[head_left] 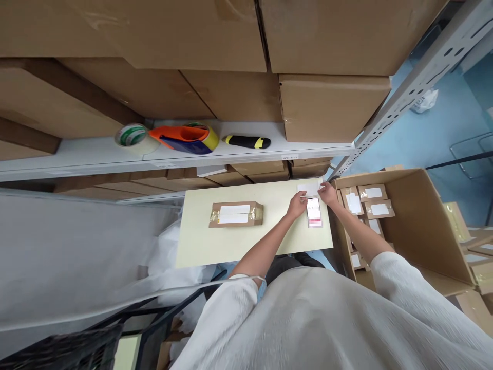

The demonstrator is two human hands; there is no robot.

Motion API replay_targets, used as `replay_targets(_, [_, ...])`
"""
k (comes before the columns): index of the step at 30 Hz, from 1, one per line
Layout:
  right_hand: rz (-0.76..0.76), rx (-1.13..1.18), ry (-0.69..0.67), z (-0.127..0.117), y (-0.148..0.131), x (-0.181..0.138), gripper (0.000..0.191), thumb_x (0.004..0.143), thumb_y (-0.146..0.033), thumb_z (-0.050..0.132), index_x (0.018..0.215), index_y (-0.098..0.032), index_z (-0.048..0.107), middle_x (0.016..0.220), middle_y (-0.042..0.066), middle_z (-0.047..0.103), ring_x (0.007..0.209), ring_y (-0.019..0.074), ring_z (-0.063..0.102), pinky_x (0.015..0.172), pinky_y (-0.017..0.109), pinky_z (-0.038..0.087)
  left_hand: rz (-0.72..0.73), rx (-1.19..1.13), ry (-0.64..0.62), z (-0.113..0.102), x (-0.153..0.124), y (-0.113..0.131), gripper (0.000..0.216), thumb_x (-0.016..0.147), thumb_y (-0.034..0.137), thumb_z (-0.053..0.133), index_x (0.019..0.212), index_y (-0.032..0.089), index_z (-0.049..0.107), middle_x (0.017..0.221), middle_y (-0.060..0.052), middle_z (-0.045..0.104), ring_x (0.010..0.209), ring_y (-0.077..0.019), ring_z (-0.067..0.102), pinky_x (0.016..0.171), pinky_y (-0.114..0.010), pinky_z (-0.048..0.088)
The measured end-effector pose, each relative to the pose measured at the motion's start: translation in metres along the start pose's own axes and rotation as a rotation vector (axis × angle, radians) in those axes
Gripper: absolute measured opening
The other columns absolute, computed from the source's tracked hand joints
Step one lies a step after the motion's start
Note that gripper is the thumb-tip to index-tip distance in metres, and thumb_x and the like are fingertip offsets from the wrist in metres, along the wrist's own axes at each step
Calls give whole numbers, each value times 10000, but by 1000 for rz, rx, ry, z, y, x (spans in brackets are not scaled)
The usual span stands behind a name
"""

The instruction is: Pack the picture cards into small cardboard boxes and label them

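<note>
Both hands meet over the small white packet [314, 212] at the table's [246, 241] right edge. The packet's long axis runs twelve to six. The left hand [297, 204] pinches its ten o'clock corner; the right hand [328, 193], at one o'clock, holds a white label [309, 188].

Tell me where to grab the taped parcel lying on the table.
Take the parcel across its short width, near the middle, coming from above. It lies flat, long side running left-right, with bare table all around, so fingers can close over both long edges.
</note>
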State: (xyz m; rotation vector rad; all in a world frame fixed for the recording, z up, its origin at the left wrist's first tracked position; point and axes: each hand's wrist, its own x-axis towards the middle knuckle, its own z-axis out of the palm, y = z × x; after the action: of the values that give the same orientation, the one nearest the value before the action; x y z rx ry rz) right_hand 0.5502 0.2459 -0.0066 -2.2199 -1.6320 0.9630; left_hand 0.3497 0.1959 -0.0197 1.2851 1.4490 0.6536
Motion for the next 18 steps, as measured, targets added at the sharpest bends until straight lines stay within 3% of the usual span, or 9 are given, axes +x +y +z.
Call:
replay_targets(4, [-14,115,-15,1,6,4,225,874,-199,636,1058,-186,764,958,64,801,943,232,752,883,304,561,-26,-97,39,22,27,14,416,920,67,666,1308,210,715,1296,-107,768,1071,-213,752,1028,-379,592])
replay_targets(9, [18,301,-32,6,17,10,79,815,-268,695,836,-206,738,849,43,780,861,236,739,854,335,584,-67,-127,62,43,44,16,420,886,29,705,1259,222,710,1210,-90,775,951,-175,750,974,-367,598])
replay_targets(18, [-21,509,-146,15,23,17,160,769,-353,762,834,-216,710,791,29,752,784,216,721,767,330,601,-121,-117,115,45,52,14,355,854,111,790,1172,243,702,1005,-23,746,843,-170,722,801,-300,581])
